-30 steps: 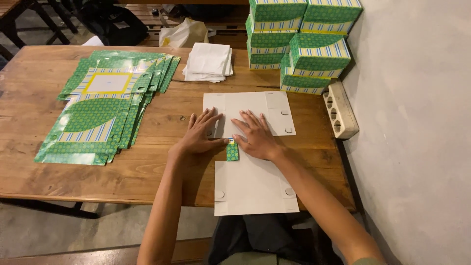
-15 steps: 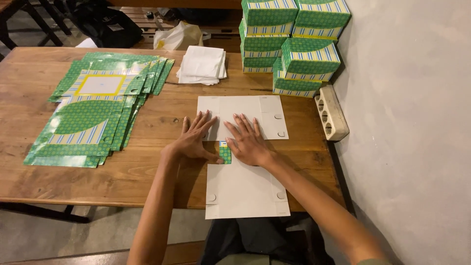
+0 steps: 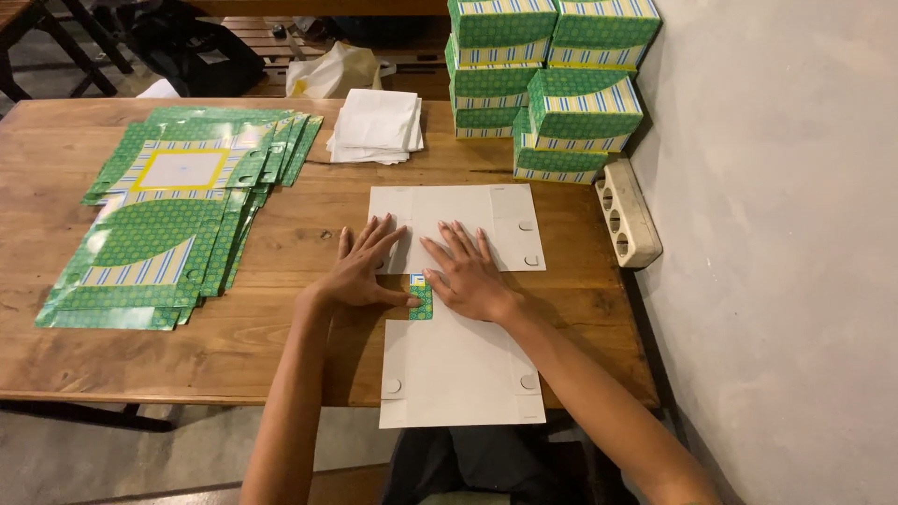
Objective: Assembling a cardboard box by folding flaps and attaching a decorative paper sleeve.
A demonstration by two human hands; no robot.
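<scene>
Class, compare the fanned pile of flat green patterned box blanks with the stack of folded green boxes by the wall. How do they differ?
The fanned pile of flat green patterned box blanks lies unfolded at the table's left; the stack of folded green boxes stands assembled at the far right, against the wall. The blanks overlap sideways; the boxes stack upward. Both share green dotted and striped print.

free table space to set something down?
Bare wood between the stack of flat green cartons and the white carton blank, and along the near left table edge. Crowded at the far right: stacked green boxes, power strip.
</scene>
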